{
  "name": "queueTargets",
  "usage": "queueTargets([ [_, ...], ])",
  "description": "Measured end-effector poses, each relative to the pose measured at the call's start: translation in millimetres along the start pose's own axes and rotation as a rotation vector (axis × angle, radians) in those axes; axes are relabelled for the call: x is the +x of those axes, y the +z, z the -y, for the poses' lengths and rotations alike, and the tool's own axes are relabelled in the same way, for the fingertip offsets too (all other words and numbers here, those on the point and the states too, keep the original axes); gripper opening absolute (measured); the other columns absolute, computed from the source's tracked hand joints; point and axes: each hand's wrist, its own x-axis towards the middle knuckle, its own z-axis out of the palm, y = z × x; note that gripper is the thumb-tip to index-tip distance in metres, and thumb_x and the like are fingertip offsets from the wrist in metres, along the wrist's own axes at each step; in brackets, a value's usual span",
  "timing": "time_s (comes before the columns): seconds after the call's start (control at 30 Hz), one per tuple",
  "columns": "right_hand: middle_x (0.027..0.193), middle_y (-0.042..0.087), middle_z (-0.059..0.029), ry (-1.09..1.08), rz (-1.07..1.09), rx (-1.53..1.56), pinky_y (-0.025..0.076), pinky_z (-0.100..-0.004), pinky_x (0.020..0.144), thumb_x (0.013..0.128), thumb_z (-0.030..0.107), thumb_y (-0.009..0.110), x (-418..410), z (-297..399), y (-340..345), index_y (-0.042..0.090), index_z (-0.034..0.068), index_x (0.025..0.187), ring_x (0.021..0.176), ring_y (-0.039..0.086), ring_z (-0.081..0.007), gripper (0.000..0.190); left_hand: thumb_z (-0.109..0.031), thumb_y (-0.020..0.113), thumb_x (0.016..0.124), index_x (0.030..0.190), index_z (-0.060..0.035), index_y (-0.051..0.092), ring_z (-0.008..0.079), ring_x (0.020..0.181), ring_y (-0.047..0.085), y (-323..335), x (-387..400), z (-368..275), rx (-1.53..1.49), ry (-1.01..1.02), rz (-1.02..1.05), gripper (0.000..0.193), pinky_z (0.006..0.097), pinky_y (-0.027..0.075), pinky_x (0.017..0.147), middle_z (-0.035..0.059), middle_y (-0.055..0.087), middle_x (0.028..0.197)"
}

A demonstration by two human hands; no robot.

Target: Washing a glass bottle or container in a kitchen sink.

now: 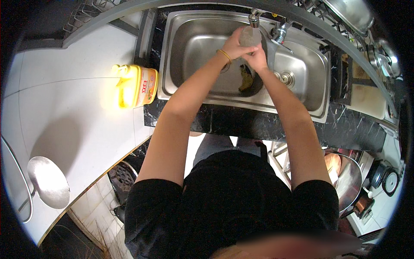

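Note:
Both hands are over the large left basin of a stainless steel double sink (194, 69), just under the faucet spout (254, 20). My left hand (234, 45) grips a round, translucent cup or bowl (250, 36) from its left side. On the lower right side of the same vessel, my right hand (256, 59) holds it with the fingers partly hidden. Whether water is running into it is hard to tell. Below the hands, a curved yellowish-green and dark thing (246, 79) lies on the basin floor; its kind is unclear.
A yellow detergent jug (139, 85) stands left of the sink. The lever faucet (280, 34) rises between the basins, with a drain strainer (286, 78) in the right one. A dark metal rack frame (347, 48) arches overhead. Black marble counter (241, 119) borders the front.

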Motion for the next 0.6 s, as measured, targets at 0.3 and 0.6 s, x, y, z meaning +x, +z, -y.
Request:
queueTargets([
  [0.3, 0.1, 0.053, -0.0187, 0.118, 0.0, -0.088, 0.042, -0.0358, 0.079, 0.058, 0.019, 0.069, 5, 17, -10, 0.034, 0.001, 0.109, 0.093, 0.052, -0.0307, 0.065, -0.029, 0.076, 0.052, 0.122, 0.0004, 0.029, 0.0251, 0.112, 0.037, -3, -7, -14, 0.006, -0.083, 0.071, 0.089, 0.0342, 0.028, 0.095, 0.0168, 0.041, 0.118],
  [0.6, 0.122, 0.032, -0.0224, 0.181, 0.092, -0.223, 0.033, -0.0374, 0.092, 0.057, 0.019, 0.07, -22, 34, -40, 0.024, 0.004, 0.123, 0.108, 0.038, -0.0357, 0.082, -0.018, 0.074, 0.058, 0.117, -0.0012, 0.032, 0.0212, 0.105, 0.043, 3, -20, 23, -0.152, -0.094, 0.045, 0.074, 0.0326, 0.033, 0.09, 0.0107, 0.044, 0.113],
])
